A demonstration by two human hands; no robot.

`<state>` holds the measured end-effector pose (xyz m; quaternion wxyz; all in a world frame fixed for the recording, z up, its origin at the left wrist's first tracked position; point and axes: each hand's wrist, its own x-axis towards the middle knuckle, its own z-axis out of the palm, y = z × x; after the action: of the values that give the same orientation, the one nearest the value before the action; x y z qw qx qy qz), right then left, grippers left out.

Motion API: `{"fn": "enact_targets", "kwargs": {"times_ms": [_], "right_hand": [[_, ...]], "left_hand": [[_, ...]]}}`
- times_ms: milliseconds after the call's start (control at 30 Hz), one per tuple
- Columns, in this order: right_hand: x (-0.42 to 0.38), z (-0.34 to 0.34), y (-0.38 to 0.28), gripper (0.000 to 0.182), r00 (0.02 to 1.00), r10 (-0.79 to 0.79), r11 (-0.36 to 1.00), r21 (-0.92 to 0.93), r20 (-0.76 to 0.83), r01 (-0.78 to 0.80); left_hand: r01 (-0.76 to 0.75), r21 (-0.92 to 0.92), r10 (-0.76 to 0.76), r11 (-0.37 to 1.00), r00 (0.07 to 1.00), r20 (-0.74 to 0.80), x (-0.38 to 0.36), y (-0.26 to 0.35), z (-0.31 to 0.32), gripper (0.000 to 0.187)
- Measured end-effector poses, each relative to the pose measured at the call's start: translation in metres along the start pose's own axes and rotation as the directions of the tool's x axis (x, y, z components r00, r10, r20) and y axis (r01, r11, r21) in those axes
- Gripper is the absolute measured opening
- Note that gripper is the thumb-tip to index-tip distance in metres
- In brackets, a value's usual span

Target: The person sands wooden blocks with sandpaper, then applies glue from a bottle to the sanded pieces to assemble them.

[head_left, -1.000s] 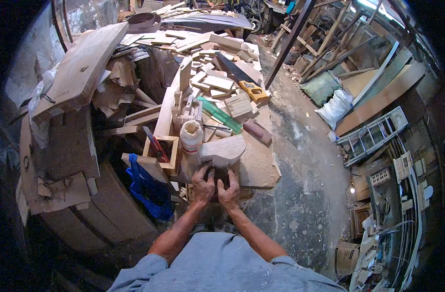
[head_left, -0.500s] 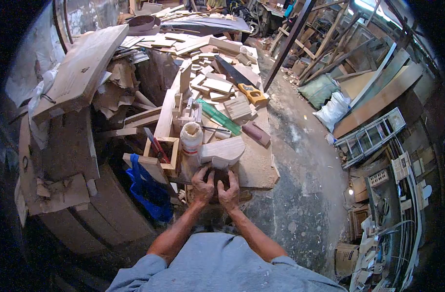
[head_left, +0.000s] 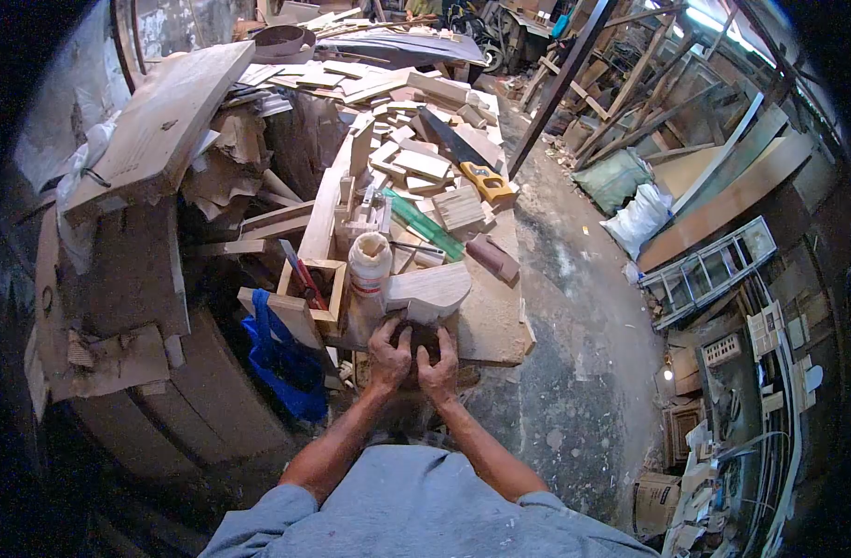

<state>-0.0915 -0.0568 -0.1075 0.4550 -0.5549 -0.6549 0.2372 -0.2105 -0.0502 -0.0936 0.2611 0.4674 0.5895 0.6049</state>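
Your left hand [head_left: 388,360] and right hand [head_left: 438,366] curl at the bench's [head_left: 492,337] near edge; whether they grip, I can't tell. The block [head_left: 432,288] sits just beyond, twelve o'clock; jar [head_left: 370,264], eleven. Floor [head_left: 574,381] stretches past three o'clock's edge.

Yellow-handled saw [head_left: 457,148] among wooden offcuts [head_left: 422,165], white sack [head_left: 638,221] beside pale green sack [head_left: 611,179].

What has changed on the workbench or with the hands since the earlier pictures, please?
Only the camera view shifted slightly; nothing was visibly taken up or let go. The left hand and right hand stay by the curved wooden block at the edge of the workbench, and the jar and saw are unmoved.
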Motion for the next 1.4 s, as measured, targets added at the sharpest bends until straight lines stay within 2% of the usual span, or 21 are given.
{"fn": "enact_targets", "kwargs": {"times_ms": [200, 267, 467, 667, 767, 900, 1067, 1200, 1300, 1400], "right_hand": [[-0.001, 0.002, 0.005, 0.056, 0.999, -0.046, 0.999, -0.019, -0.023, 0.046], [-0.002, 0.003, 0.007, 0.056, 0.996, -0.074, 0.997, -0.011, -0.043, 0.073], [-0.001, 0.002, 0.002, 0.056, 0.999, -0.029, 0.999, 0.041, -0.033, 0.030], [0.000, 0.002, 0.002, 0.058, 1.000, -0.011, 1.000, -0.008, -0.026, 0.010], [0.003, -0.007, -0.018, 0.057, 1.000, 0.016, 0.997, 0.070, 0.003, -0.017], [0.005, -0.004, -0.010, 0.057, 0.999, -0.036, 0.997, 0.061, -0.001, 0.036], [0.004, 0.000, -0.004, 0.057, 0.993, -0.108, 0.993, 0.031, -0.048, 0.110], [0.003, -0.004, -0.007, 0.057, 0.999, -0.042, 0.997, 0.068, 0.002, 0.042], [0.004, -0.004, -0.007, 0.057, 1.000, -0.028, 0.998, 0.052, 0.014, 0.027], [0.001, -0.001, -0.005, 0.058, 0.999, -0.033, 0.999, 0.035, -0.013, 0.034]], "left_hand": [[0.024, -0.031, -0.025, 0.999, 1.000, -0.016, -0.001, -0.002, 0.001, 0.028], [-0.023, -0.018, 0.022, 1.000, 0.999, -0.039, -0.001, -0.001, 0.001, 0.027], [-0.005, -0.013, 0.005, 1.000, 1.000, -0.015, -0.001, -0.003, 0.000, 0.030], [0.046, -0.041, -0.046, 0.998, 0.999, 0.017, -0.002, -0.010, 0.001, 0.032], [0.063, -0.038, -0.062, 0.997, 0.998, 0.029, -0.001, -0.009, 0.000, 0.032], [0.073, -0.088, -0.066, 0.993, 0.995, 0.080, 0.000, -0.002, -0.003, 0.031], [0.052, -0.052, -0.049, 0.997, 0.997, 0.067, 0.000, 0.000, -0.003, 0.031], [0.067, -0.061, -0.059, 0.996, 0.991, 0.117, 0.002, -0.006, -0.006, 0.032], [0.037, -0.087, -0.029, 0.995, 0.995, 0.091, 0.003, -0.006, -0.003, 0.033], [0.037, -0.001, -0.037, 0.999, 0.997, 0.065, 0.000, 0.011, -0.005, 0.033]]}}
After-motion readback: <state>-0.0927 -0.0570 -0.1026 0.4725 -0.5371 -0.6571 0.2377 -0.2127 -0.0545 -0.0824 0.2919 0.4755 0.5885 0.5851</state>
